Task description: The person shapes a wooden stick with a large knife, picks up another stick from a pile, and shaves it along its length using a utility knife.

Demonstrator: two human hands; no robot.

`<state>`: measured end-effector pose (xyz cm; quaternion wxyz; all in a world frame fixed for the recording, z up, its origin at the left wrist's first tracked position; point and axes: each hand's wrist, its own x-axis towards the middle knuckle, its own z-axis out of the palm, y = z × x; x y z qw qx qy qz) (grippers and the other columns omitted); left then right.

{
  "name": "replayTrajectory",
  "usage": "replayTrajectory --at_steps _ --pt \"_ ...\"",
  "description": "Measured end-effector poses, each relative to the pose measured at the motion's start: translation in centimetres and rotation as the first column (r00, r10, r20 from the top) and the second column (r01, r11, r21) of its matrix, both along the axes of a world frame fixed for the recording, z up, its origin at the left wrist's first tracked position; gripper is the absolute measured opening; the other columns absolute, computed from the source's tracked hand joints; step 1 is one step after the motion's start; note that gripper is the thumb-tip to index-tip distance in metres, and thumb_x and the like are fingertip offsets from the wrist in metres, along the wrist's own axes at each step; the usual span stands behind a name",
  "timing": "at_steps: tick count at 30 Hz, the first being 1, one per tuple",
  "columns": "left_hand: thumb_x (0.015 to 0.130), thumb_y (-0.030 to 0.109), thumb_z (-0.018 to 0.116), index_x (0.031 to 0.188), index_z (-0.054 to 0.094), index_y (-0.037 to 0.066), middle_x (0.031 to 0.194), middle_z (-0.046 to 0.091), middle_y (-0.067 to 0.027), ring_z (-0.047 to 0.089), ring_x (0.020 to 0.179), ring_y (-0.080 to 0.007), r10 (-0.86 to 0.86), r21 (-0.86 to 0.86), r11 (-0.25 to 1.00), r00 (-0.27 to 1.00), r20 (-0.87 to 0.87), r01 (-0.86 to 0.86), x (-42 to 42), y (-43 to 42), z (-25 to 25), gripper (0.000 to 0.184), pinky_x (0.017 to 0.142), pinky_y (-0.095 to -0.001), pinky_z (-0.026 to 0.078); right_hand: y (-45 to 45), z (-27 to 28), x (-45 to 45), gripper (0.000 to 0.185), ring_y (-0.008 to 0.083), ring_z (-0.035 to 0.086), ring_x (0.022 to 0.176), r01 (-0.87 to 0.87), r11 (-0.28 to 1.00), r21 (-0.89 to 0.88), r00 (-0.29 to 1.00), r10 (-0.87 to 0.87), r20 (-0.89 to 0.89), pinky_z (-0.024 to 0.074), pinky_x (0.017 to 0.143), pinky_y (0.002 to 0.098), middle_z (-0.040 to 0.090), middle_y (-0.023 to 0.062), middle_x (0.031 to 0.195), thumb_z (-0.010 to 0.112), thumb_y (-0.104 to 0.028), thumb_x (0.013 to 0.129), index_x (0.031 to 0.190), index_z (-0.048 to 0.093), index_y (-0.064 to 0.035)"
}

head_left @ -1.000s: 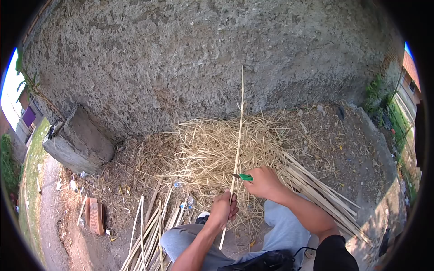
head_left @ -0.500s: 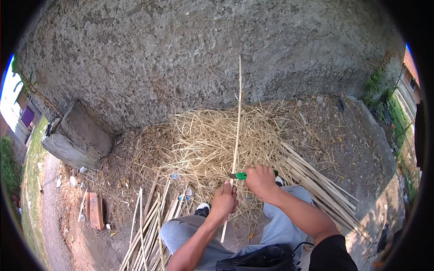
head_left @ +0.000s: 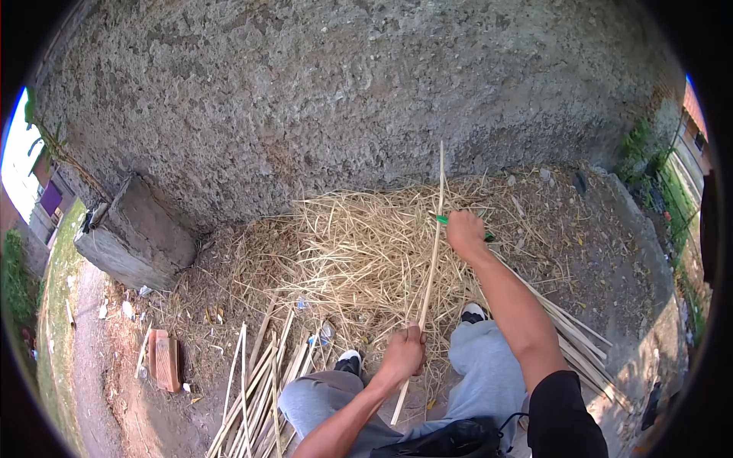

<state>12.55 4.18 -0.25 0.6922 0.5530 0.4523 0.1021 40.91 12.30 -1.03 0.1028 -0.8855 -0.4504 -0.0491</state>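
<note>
A long pale strip, which looks like split bamboo [head_left: 433, 267], slants upward and away from me between my knees. My left hand [head_left: 405, 352] is closed round its lower part, with a short end sticking out below. Farther up, my right hand [head_left: 465, 232] grips a green-handled knife [head_left: 442, 219], and the knife lies against the strip. Its blade is too small to make out clearly here. Under the strip spreads a heap of thin pale shavings [head_left: 366, 244].
Bundles of long strips lie on the ground at left [head_left: 256, 397] and right [head_left: 584, 347]. A rough wall [head_left: 366, 99] rises behind the heap. A concrete block [head_left: 141, 233] and an orange brick [head_left: 164, 360] are at left. A black bag [head_left: 443, 439] rests at my lap.
My right hand has moved the knife away from me, up along the strip, apart from my left hand. The strip has shifted right and its tip is lower.
</note>
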Motion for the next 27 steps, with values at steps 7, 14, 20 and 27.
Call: replayTrajectory --at_steps 7,14,20,27 --pt "0.104 0.042 0.033 0.076 0.05 0.006 0.053 0.037 0.0031 0.034 0.044 -0.0087 -0.03 0.09 0.996 0.996 0.083 0.023 -1.4 0.7 0.0 0.049 0.042 -0.027 0.029 -0.5 0.4 1.2 0.025 0.0302 0.068 0.068 0.196 0.913 0.356 0.915 -0.039 -0.402 0.0489 0.063 0.0453 0.066 0.0191 0.069 0.064 -0.021 0.084 0.069 0.066 -0.0021" --pt "0.104 0.041 0.034 0.078 0.048 0.008 0.053 0.034 0.004 0.03 0.042 -0.0073 0.052 -0.16 0.987 0.97 0.236 -0.014 -3.3 1.4 2.0 0.044 0.039 -0.0261 0.022 -4.5 7.7 -7.5 0.026 0.0137 0.05 0.05 0.385 0.806 0.451 0.306 0.349 -0.886 0.0424 0.054 0.0356 0.054 0.0043 0.056 0.07 -0.026 0.086 0.078 0.064 -0.0027" --pt "0.105 0.037 0.031 0.079 0.048 0.007 0.054 0.037 0.0035 0.033 0.043 -0.007 0.071 0.107 0.99 0.984 0.162 -0.089 -3.9 0.5 1.2 0.043 0.04 -0.0261 0.026 -10.0 6.4 -14.3 0.017 0.0349 0.065 0.06 -0.273 0.927 0.258 0.884 0.347 -0.312 0.0493 0.06 0.0456 0.066 0.0161 0.069 0.066 -0.021 0.084 0.09 0.068 -0.0052" --pt "0.105 0.038 0.033 0.075 0.054 0.002 0.057 0.045 0.0012 0.042 0.052 -0.0079 -0.024 0.512 0.859 0.999 0.045 -0.002 -5.9 -0.1 0.3 0.051 0.048 -0.0269 0.034 -9.1 3.0 -13.2 0.012 0.0266 0.067 0.062 0.023 0.87 0.493 0.681 0.347 -0.644 0.0498 0.06 0.0381 0.067 0.0134 0.069 0.064 -0.012 0.083 0.091 0.068 -0.003"
